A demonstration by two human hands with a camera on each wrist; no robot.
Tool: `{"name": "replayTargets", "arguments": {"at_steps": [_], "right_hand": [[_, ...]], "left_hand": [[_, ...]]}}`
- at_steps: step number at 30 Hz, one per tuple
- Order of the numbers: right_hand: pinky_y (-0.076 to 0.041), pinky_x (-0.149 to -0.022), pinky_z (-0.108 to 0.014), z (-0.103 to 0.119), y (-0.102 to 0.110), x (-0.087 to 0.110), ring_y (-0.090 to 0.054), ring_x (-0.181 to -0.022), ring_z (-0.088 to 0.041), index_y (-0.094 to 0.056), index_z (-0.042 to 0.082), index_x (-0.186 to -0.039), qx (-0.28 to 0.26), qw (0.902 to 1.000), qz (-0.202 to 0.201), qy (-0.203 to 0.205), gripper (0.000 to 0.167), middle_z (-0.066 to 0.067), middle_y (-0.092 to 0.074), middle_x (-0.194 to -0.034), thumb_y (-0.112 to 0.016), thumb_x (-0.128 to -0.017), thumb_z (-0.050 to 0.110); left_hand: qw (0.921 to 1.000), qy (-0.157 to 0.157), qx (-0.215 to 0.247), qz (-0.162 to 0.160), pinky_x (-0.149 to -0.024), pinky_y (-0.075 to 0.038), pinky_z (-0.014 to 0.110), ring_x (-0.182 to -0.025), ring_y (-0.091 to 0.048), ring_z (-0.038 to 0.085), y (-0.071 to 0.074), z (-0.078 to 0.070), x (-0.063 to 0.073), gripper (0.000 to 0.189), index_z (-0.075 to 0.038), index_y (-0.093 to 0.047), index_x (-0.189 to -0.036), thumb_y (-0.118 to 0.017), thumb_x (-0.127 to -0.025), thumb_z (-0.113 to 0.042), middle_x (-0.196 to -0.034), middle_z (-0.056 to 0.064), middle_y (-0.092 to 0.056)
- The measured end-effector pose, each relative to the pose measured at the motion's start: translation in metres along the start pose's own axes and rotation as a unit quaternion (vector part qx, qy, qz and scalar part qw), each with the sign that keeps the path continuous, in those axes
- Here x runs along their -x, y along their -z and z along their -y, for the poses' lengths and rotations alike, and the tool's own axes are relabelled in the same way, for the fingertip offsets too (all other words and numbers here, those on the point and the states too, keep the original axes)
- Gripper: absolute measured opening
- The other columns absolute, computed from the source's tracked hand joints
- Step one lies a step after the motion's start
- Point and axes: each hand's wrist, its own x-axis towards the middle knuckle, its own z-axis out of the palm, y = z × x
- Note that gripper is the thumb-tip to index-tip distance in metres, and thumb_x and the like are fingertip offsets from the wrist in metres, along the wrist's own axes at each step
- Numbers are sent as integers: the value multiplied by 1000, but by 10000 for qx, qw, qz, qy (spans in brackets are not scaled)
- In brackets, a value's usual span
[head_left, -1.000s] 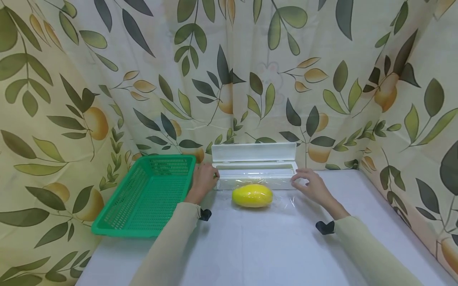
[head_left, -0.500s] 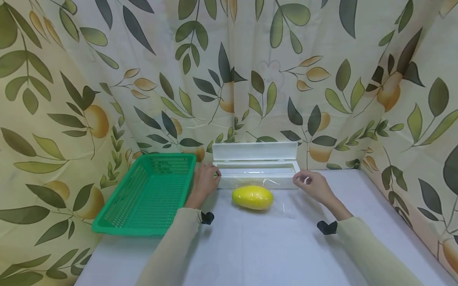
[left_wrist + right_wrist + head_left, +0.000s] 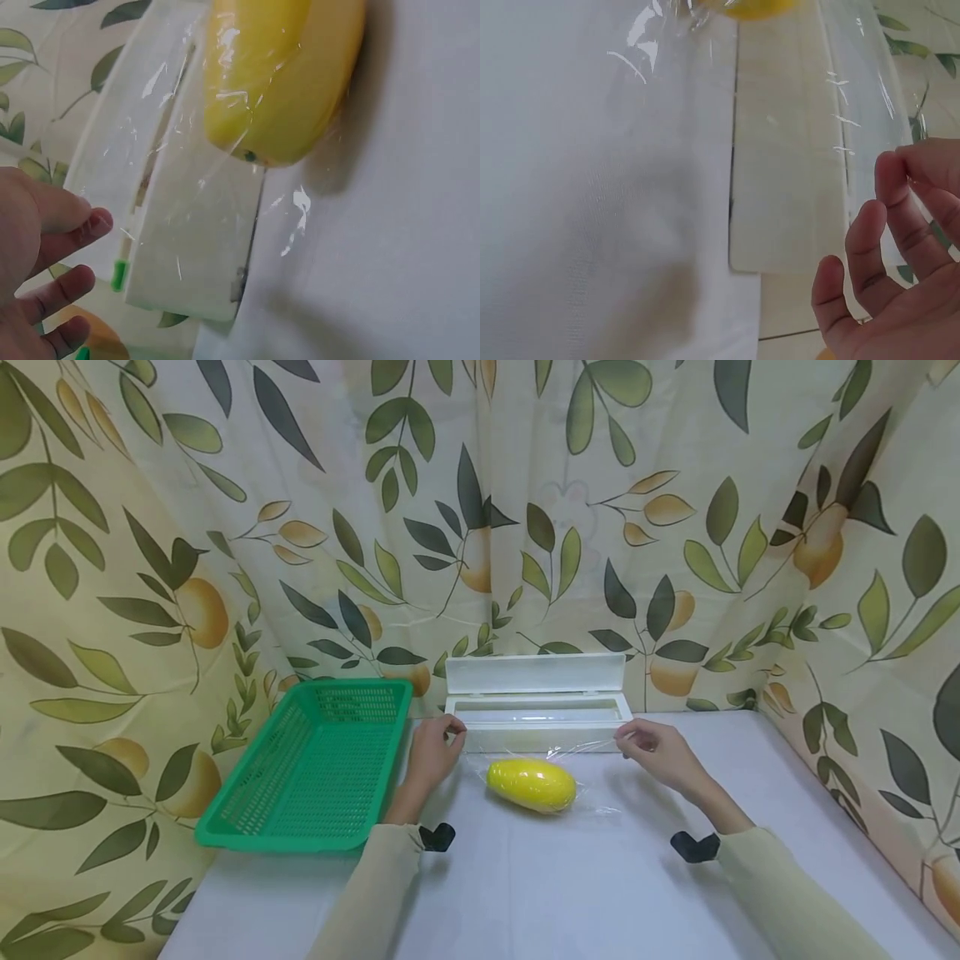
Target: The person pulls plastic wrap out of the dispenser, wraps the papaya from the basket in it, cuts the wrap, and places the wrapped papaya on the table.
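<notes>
A yellow, oblong fruit (image 3: 532,785), mango-like in shape, lies at mid-table with clear plastic wrap (image 3: 592,748) about it. My left hand (image 3: 433,753) pinches the wrap's far left corner between thumb and index finger. At the far right corner, my right hand (image 3: 663,755) pinches the film the same way, its other fingers loosely bent in the right wrist view. The film stretches between both hands, with shiny creases over the fruit (image 3: 281,82) in the left wrist view. Just behind it stands a long white wrap dispenser box (image 3: 517,742), its lid (image 3: 534,674) raised and a roll inside.
To the left, a green plastic basket (image 3: 315,843) sits close to my left forearm. A patterned leaf-and-fruit curtain (image 3: 525,485) hangs behind and along both sides. The white tablecloth (image 3: 510,893) stretches out in front of the fruit.
Both hands have drawn slightly toward me, bringing the film's far edge off the dispenser. The fruit has shifted a little nearer and turned slightly. The film's edge now stands taut between the hands.
</notes>
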Motion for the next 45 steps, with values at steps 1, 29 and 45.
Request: {"name": "replayTargets", "arguments": {"at_steps": [1,29,45], "right_hand": [[-48,-72,-36,1,0,2,-65,-90,-34,-67,5,-120,-76,10000,34,4,23,-15,-72,-92,-64,-103,20],[-58,-80,-31,10,12,30,-69,-93,-19,-67,2,-126,-957,9945,377,-190,31,-13,-73,-114,-61,-105,25],[-58,-80,-27,15,11,37,-70,-95,-21,-69,6,-126,-823,9947,481,-378,44,-11,-74,-114,-58,-105,43]], "left_hand": [[10000,38,70,-58,-80,-53,39,-89,-63,26,0,0,2,3,-4,-74,-96,-72,-93,-4,-94,8,-76],[9998,-159,87,-85,-65,-49,27,-75,-60,19,18,-6,37,22,-5,-79,-105,-73,-88,7,-86,8,-72],[9975,34,689,154,-58,-44,23,-63,-50,12,20,-2,55,18,-7,-73,-90,-63,-88,8,-70,-1,-58]]}}
